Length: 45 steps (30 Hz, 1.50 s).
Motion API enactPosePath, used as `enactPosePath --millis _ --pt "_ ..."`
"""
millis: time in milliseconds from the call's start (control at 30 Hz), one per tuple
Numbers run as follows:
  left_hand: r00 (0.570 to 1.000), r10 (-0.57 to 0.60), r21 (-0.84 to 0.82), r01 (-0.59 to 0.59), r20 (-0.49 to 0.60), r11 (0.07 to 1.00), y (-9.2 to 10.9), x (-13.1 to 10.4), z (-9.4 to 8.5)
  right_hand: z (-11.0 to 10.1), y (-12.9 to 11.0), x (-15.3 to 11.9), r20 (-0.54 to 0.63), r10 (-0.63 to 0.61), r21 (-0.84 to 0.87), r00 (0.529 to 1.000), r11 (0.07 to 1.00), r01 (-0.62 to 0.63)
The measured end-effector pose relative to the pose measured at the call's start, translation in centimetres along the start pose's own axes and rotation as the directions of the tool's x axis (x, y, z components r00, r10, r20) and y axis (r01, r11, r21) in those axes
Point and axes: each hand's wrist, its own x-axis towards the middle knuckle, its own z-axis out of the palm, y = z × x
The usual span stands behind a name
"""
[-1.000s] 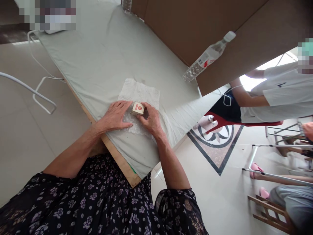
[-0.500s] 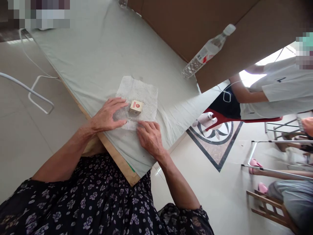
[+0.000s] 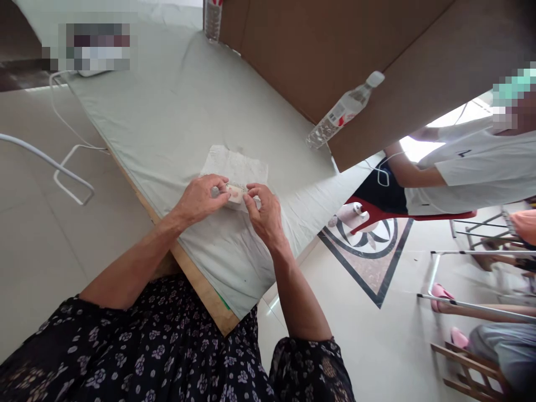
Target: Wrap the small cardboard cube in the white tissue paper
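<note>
On the cloth-covered table, a sheet of thin white paper point(image 3: 234, 163) lies with its near part folded up over a small box point(image 3: 235, 194). The box's reddish print shows faintly through the paper. My left hand point(image 3: 201, 196) is at the left end of the box, thumb and fingers closed on the paper there. At the right end, my right hand point(image 3: 264, 212) pinches the paper between thumb and fingers. The far part of the sheet lies flat beyond both hands.
A clear plastic bottle point(image 3: 341, 114) stands right of the sheet beside a large brown cardboard panel point(image 3: 301, 50). Another bottle point(image 3: 213, 22) is at the panel's far left edge. A white cable point(image 3: 62, 167) hangs at the left. A person in a white shirt point(image 3: 473, 167) sits at the right.
The near part of the paper, flat before, now covers the box. Both hands have closed in from beside the box to its two ends and grip the paper. The view has shifted slightly.
</note>
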Motion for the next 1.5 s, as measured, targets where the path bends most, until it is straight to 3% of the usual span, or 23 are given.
enactPosePath --millis 100,267,467,633,700,767,867,933,1033,1100,1200,1300,1500 --pt "0.995 -0.095 -0.148 0.094 -0.002 0.985 -0.6 1.0 0.8 1.0 0.9 1.4 0.023 0.080 0.163 0.997 0.983 -0.083" --pt "0.990 -0.133 -0.256 0.115 -0.054 0.960 -1.3 1.5 1.9 2.2 1.4 1.9 -0.002 0.172 0.365 0.985 0.917 -0.160" --pt "0.987 -0.150 -0.245 0.133 -0.056 0.961 -0.4 0.5 1.6 1.9 0.6 0.9 -0.010 0.159 0.398 0.987 0.906 -0.142" --pt "0.979 -0.184 -0.247 0.159 -0.083 0.956 -0.3 0.1 1.9 2.3 1.5 1.3 0.027 0.173 0.404 0.985 0.899 -0.169" --pt "0.977 -0.191 -0.251 0.161 -0.099 0.955 -0.3 0.0 2.1 2.0 1.8 1.3 -0.032 0.186 0.352 0.982 0.922 -0.163" --pt "0.975 -0.195 -0.262 0.161 -0.107 0.952 -0.4 0.0 2.2 1.1 1.7 0.7 -0.192 0.162 0.245 0.968 0.963 -0.112" --pt "0.977 -0.191 -0.260 0.161 -0.095 0.952 -0.4 0.1 2.3 -0.6 0.3 -0.9 -0.382 0.007 0.011 0.924 1.000 -0.003" --pt "0.978 -0.191 -0.247 0.165 -0.085 0.955 -0.5 0.1 2.4 -1.1 -0.9 -1.9 -0.317 -0.125 -0.092 0.940 0.991 0.100" --pt "0.978 -0.185 -0.207 0.162 -0.093 0.965 -0.7 0.2 2.4 -0.5 -2.1 -2.4 -0.045 -0.273 -0.153 0.961 0.953 0.263" --pt "0.982 -0.167 -0.171 0.151 -0.085 0.974 -0.9 0.1 1.9 0.3 -2.3 -2.1 0.082 -0.295 -0.203 0.952 0.930 0.306" --pt "0.988 -0.146 -0.116 0.140 -0.046 0.983 -1.1 -0.3 0.3 0.8 -2.0 -1.3 0.145 -0.295 -0.290 0.944 0.900 0.326" --pt "0.974 -0.225 -0.046 0.224 -0.026 0.973 -1.4 -0.6 -1.3 0.5 -2.0 -0.7 0.200 -0.308 -0.355 0.930 0.862 0.362" --pt "0.939 -0.337 0.199 0.343 -0.065 0.918 -1.4 -0.4 -1.7 0.2 -1.9 0.7 0.287 -0.313 -0.414 0.905 0.812 0.412"
